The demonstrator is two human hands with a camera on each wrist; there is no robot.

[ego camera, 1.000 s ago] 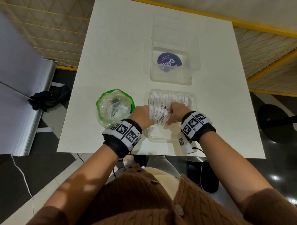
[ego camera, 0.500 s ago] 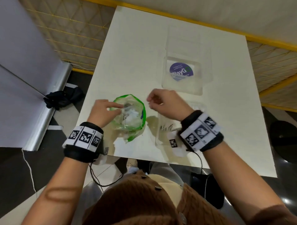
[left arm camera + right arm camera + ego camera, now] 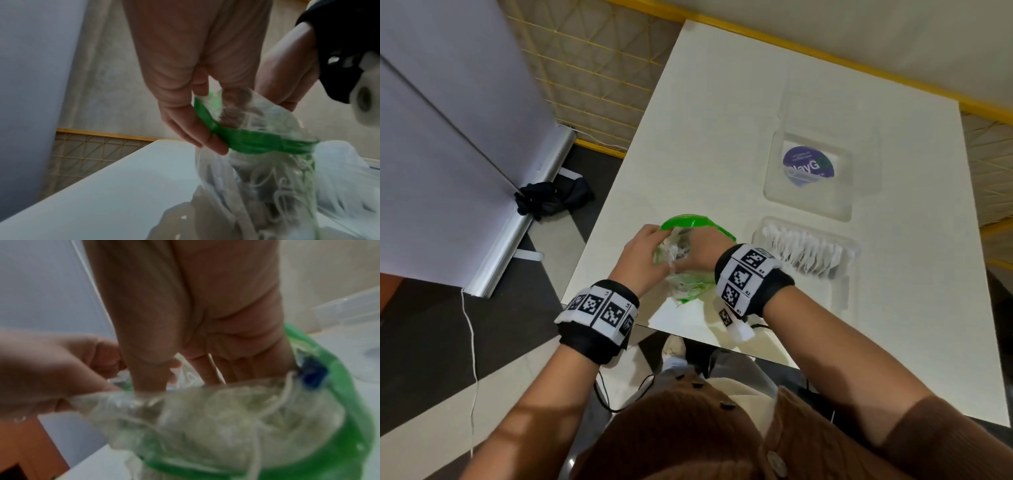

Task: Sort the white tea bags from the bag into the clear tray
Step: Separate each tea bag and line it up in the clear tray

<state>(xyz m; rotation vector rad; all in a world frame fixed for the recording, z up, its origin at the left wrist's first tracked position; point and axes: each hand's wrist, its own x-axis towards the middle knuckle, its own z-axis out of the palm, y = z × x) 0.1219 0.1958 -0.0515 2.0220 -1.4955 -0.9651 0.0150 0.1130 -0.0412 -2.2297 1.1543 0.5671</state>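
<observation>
While a row of white tea bags (image 3: 806, 251) already stands packed in the far part of the clear plastic tray (image 3: 840, 294) on the white table (image 3: 722, 137), its near part looks bare, so I judge the sorting well underway but unfinished. More tea bags remain in the green-rimmed clear plastic bag (image 3: 690, 287), left of the tray. The left hand (image 3: 642, 258) pinches the bag's rim open; the right hand (image 3: 700, 251) reaches inside, fingers hidden, so whether they hold a tea bag I cannot tell. Both wrist views are blurred.
</observation>
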